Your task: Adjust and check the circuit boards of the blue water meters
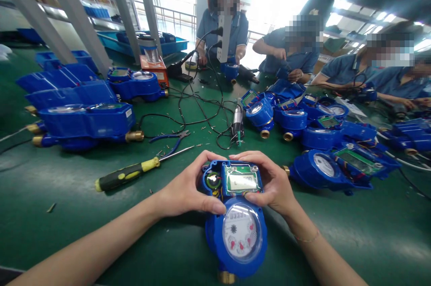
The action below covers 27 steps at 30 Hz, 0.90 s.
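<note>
A blue water meter point(263, 243) stands in front of me, its round dial facing up and a brass fitting at its near end. Its electronics housing is uncovered, showing a green board with a small display and some wires. My left hand point(188, 187) grips the housing from the left, thumb beside the dial. From the right, my right hand point(274, 185) wraps round the same housing, thumb at the display's lower edge. The far fingertips of both hands are partly hidden. Left of the meter lies a green-and-yellow screwdriver point(129, 174), with blue-handled pliers point(171, 138) just beyond it.
Several blue meters point(84, 122) are grouped at the left, and more meters point(325, 165) crowd the right. An electric screwdriver point(237, 120), loose cables and small screws lie ahead. A power strip point(223, 39) hangs at the back. Co-workers point(222, 21) sit across the green table point(101, 227).
</note>
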Motion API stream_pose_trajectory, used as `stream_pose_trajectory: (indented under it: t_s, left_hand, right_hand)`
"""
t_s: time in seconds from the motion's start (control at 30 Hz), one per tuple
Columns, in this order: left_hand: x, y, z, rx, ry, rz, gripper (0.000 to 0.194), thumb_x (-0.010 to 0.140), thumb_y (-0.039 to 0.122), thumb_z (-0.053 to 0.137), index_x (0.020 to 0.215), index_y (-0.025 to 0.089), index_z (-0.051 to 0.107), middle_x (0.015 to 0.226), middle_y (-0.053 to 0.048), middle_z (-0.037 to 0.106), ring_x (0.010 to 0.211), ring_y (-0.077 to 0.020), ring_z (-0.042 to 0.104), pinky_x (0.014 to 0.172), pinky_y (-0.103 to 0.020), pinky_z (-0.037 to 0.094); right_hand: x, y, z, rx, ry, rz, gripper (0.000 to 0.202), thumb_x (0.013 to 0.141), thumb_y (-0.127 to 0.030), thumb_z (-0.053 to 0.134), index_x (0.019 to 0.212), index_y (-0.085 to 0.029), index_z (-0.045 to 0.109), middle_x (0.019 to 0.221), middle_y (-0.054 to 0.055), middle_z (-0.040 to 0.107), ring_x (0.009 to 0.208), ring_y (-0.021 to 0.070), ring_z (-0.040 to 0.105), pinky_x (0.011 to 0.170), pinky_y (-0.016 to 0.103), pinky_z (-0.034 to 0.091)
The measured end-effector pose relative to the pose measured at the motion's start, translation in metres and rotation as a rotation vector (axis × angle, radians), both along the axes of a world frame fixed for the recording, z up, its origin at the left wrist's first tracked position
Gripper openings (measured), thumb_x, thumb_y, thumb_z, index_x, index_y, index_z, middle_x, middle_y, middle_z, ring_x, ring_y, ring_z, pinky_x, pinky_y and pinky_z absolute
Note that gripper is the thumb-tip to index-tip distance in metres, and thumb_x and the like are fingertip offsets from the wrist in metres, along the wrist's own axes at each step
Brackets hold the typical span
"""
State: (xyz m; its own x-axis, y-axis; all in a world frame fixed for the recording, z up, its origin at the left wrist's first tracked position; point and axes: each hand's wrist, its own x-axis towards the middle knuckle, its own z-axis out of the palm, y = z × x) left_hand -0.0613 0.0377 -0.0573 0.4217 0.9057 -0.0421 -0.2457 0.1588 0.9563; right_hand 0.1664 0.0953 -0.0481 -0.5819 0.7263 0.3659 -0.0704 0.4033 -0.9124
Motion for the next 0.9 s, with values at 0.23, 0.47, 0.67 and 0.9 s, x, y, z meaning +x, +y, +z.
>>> stream_pose_trajectory:
  t_s: [0.23, 0.47, 0.67, 0.9]
  left_hand:
    - [0.001, -0.002, 0.010, -0.023, 0.059, -0.012, 0.068, 0.064, 0.026, 0.086, 0.120, 0.025, 0.046, 0.123, -0.006, 0.061, 0.114, -0.0280, 0.061, 0.096, -0.041, 0.050]
    - [0.002, -0.002, 0.010, -0.035, 0.110, -0.001, 0.070, 0.066, 0.033, 0.085, 0.122, 0.024, 0.044, 0.123, -0.006, 0.060, 0.112, -0.0272, 0.061, 0.095, -0.039, 0.048]
    - [0.003, 0.001, 0.002, -0.080, 0.090, -0.006, 0.069, 0.066, 0.037, 0.083, 0.120, 0.023, 0.043, 0.115, -0.005, 0.063, 0.109, -0.0269, 0.061, 0.095, -0.040, 0.047]
    - [0.003, 0.000, 0.002, -0.109, 0.094, -0.002, 0.070, 0.066, 0.038, 0.083, 0.121, 0.023, 0.044, 0.116, -0.005, 0.064, 0.107, -0.0260, 0.062, 0.093, -0.038, 0.047]
  right_hand:
    - [0.001, -0.001, -0.002, 0.033, 0.005, -0.009, 0.053, 0.070, -0.037, 0.086, 0.118, -0.027, 0.066, 0.121, 0.008, 0.066, 0.114, 0.0287, 0.060, 0.100, 0.044, 0.049]
    - [-0.002, -0.003, -0.013, -0.009, 0.068, -0.017, 0.055, 0.068, -0.039, 0.085, 0.117, -0.024, 0.065, 0.117, 0.009, 0.066, 0.109, 0.0291, 0.061, 0.096, 0.046, 0.050]
    - [-0.004, -0.007, -0.019, -0.080, 0.050, -0.048, 0.048, 0.071, -0.037, 0.081, 0.115, -0.023, 0.065, 0.115, 0.009, 0.063, 0.108, 0.0276, 0.060, 0.095, 0.043, 0.050]
    - [-0.004, -0.010, -0.017, -0.137, 0.070, -0.013, 0.049, 0.074, -0.040, 0.079, 0.117, -0.023, 0.063, 0.116, 0.007, 0.062, 0.108, 0.0249, 0.059, 0.094, 0.038, 0.049]
